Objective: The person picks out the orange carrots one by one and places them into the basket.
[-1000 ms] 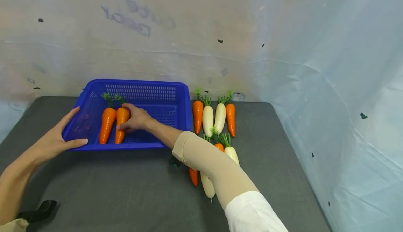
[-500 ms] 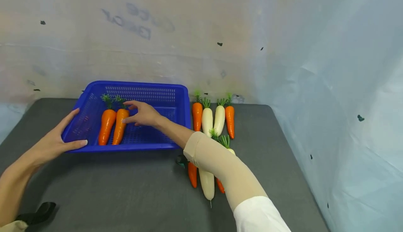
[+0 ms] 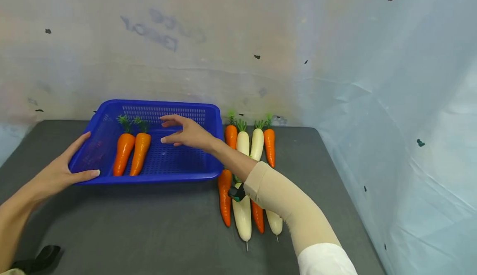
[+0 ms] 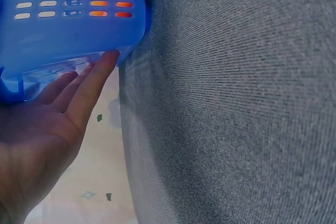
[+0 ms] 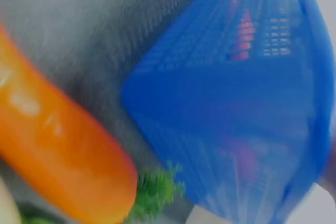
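Between left hand (image 3: 61, 174), right hand (image 3: 189, 134): two carrots (image 3: 140, 154) in basket (image 3: 179, 159).

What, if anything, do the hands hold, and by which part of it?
Nothing is gripped. The right hand hovers empty over the basket; the left hand only rests against the basket's left end.

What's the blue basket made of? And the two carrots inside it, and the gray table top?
Blue basket: likely plastic, slightly shiny, with molded slots and light showing through its wall.
Two carrots: perhaps plastic or coated foam, glossy with bright highlights; I can't be sure.
Gray table top: seems covered in dull cloth, with fine threadlike lines in the left wrist view.
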The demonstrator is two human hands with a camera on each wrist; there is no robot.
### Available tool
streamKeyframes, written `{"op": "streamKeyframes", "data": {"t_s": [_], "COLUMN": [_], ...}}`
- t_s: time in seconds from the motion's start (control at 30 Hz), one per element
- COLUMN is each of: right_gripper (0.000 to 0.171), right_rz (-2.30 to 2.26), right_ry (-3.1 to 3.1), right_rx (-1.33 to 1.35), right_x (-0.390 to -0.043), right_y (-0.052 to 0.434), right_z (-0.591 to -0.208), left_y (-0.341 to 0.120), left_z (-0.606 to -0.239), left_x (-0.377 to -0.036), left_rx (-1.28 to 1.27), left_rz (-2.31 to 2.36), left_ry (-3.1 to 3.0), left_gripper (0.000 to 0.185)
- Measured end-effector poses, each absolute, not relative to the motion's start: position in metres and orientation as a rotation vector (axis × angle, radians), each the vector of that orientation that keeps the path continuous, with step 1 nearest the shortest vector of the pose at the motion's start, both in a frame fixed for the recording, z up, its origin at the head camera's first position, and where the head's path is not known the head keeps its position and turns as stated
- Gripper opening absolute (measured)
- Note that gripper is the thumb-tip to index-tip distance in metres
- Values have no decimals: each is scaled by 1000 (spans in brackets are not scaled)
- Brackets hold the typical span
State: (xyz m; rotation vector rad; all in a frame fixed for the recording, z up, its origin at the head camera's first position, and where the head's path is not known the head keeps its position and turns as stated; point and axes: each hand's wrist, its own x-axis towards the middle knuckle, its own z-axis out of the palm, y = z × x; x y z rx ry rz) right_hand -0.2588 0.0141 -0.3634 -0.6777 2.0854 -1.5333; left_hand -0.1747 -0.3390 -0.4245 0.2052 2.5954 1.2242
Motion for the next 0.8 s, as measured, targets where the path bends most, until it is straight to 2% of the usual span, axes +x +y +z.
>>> {"op": "streamKeyframes", "data": {"t_s": [0.33, 0.8], "right_gripper": [63, 62], "right_rz": [-1589, -1652], "right_ry": [2100, 2173], "right_rx": [-696, -592], "right_x": [-258, -250], "right_y": [60, 119], "right_z": [-352, -342], "left_y": [-341, -338], "left_z": [-430, -424], "left_x": [-171, -177], "left_rx": [174, 163], "left_rz": [1261, 1261], "left_ry": [2574, 2572], "left_gripper": [105, 107]}}
